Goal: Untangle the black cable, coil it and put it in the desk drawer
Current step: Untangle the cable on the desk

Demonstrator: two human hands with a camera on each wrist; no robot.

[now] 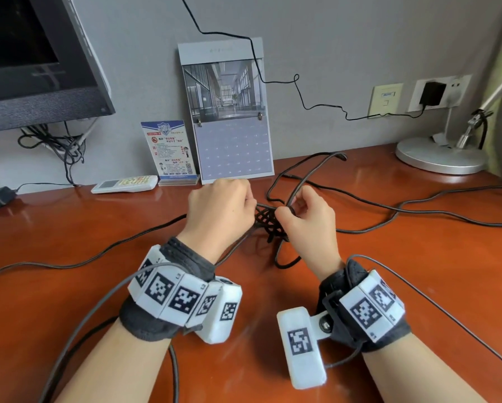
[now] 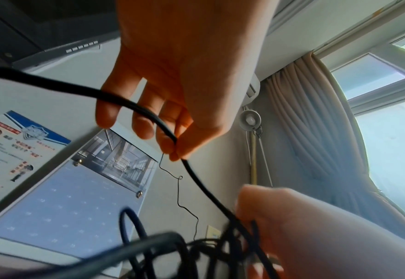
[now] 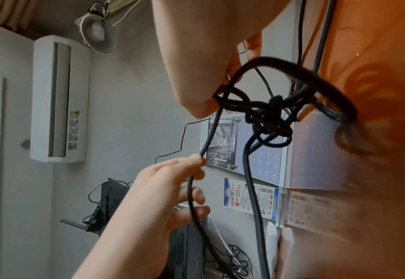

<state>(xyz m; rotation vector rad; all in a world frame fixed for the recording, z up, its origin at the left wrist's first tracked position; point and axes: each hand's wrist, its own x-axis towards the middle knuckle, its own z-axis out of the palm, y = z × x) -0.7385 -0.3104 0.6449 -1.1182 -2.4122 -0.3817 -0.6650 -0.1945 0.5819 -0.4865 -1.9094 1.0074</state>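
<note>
Both wrists hover low over mid-desk, where the black cable knot gets pinched by the left hand and right hand, so loops should probably be teased loose, not yanked.

Soft daylight fills the head view, evenly bright. The glossy tabletop carries pale streaks of glare near the lamp base. Straight edges such as the monitor bow toward the frame borders. In the left wrist view the window is blown out white and the near cable is blurred. The right wrist view is dimmer, its orange tabletop reflections smeared.
</note>
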